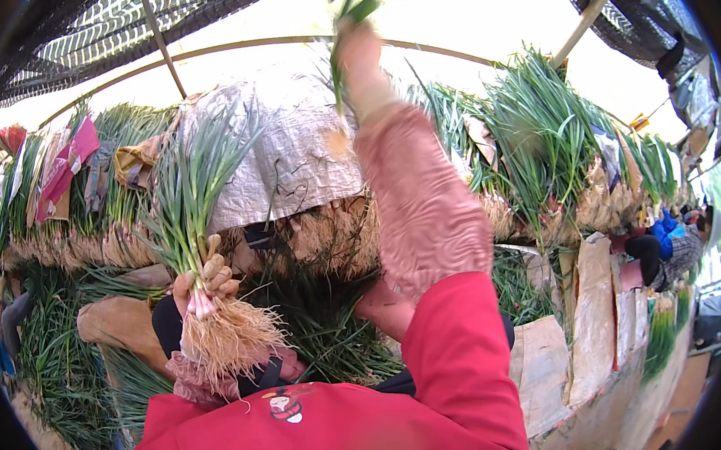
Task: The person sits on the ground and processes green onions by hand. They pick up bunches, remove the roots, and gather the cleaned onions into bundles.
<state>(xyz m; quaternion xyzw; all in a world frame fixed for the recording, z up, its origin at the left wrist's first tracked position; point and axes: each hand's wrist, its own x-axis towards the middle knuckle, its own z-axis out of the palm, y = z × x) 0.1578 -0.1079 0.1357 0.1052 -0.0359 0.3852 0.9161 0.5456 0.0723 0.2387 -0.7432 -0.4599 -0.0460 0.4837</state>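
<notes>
My left hand (222, 272) grips a bunch of green onions (201, 214) near its pale bulbs, with the green leaves up and the long tan roots hanging over my wrist. My right hand (357, 43) is raised far out in front of me, blurred, and closed on some green leaves (358, 5). Their lower ends trail beside the wrist. A pinkish patterned sleeve cover (431, 205) wraps my right forearm. Between the two hands lies a whitish woven sheet (290, 151) over the piled onions, whose roots (338, 236) show beneath its edge.
Long rows of bundled green onions (543, 125) run across the front to both sides. Loose green leaves (340, 330) lie heaped below my hands. Cardboard pieces (592, 316) stand at the right. Another person (675, 247) sits farther right. Poles (155, 29) and shade netting hang overhead.
</notes>
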